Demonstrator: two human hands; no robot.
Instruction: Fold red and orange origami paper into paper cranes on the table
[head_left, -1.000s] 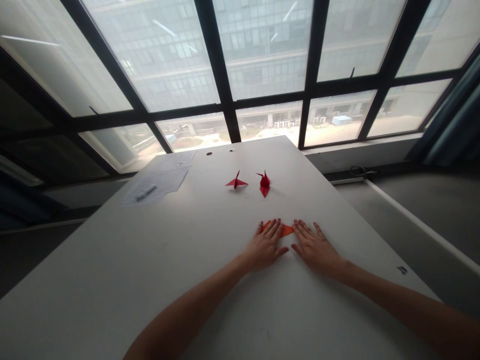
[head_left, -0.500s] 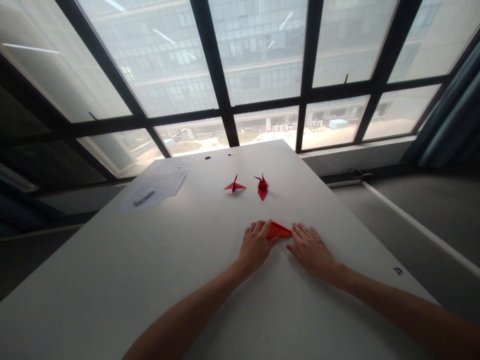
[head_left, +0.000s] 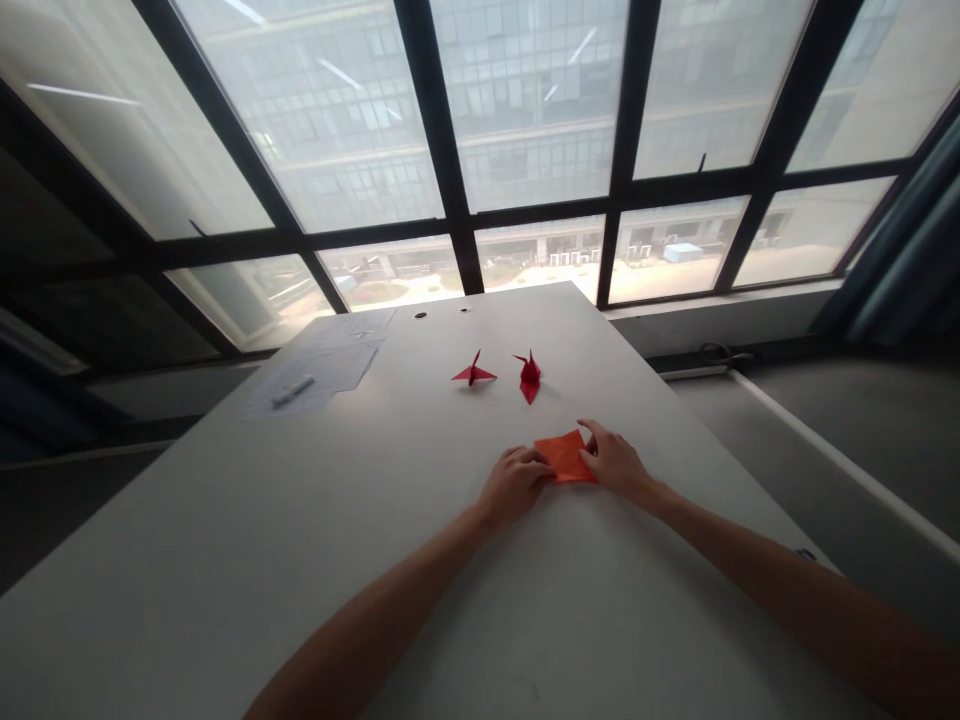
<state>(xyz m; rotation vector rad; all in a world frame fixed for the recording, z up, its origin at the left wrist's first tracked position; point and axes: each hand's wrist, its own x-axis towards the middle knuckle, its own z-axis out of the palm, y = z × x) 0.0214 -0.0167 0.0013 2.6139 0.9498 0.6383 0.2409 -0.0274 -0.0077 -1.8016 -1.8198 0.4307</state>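
Observation:
A folded piece of orange origami paper (head_left: 564, 457), squarish in outline, rests on the white table between my hands. My left hand (head_left: 517, 480) is closed at its left edge, fingers and thumb pressed on the paper. At the right edge my right hand (head_left: 611, 458) curls its thumb and fingers around the paper's side; the exact grip is partly hidden. Just beyond stand two finished red paper cranes, one crane (head_left: 472, 374) with its wings spread, the other crane (head_left: 529, 374) to its right.
Printed sheets (head_left: 337, 365) lie at the table's far left, with a white marker-like object (head_left: 292, 390) on them. Cable holes (head_left: 421, 315) pierce the white tabletop (head_left: 300, 560) near its far end. Large windows rise behind it. A pale bar (head_left: 825, 440) runs along the floor at right.
The narrow folded shape has been opened out into a wider squarish one. My right hand has gone from lying flat at its tip to curling around the right edge.

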